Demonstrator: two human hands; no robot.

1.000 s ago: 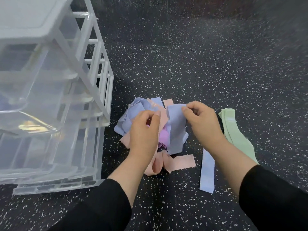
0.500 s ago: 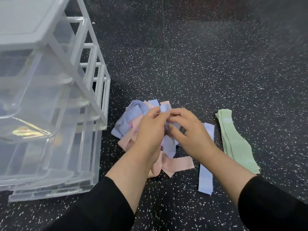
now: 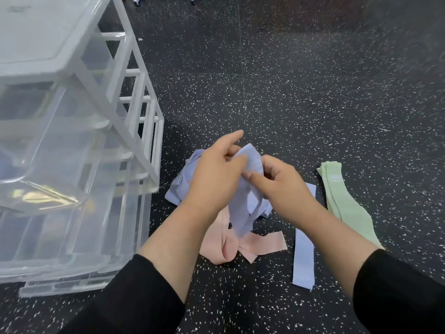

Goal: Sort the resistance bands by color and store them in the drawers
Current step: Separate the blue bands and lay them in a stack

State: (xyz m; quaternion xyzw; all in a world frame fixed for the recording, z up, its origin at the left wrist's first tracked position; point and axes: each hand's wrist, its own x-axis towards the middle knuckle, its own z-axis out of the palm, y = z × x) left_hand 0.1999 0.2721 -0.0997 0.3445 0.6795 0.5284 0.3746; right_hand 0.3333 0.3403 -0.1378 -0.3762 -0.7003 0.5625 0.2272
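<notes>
A gym-like room is suggested — black rubber flooring flecked with white (image 3: 313, 92), a clear plastic drawer unit (image 3: 72, 165) set directly on it.

A single head-worn view looks steeply down and forward from above the person's own forearms, which enter from the bottom edge. It sits close over the work: the left hand (image 3: 214, 174) and right hand (image 3: 281, 186) fill the middle of the frame, just above the speckled black floor (image 3: 313, 80). The wide lens bends straight lines, so the clear plastic drawer unit (image 3: 72, 145), left of the hands, leans and bulges toward the left edge. The floor beyond the hands runs up to the top edge, where it blurs. No second view shares the scene.
</notes>
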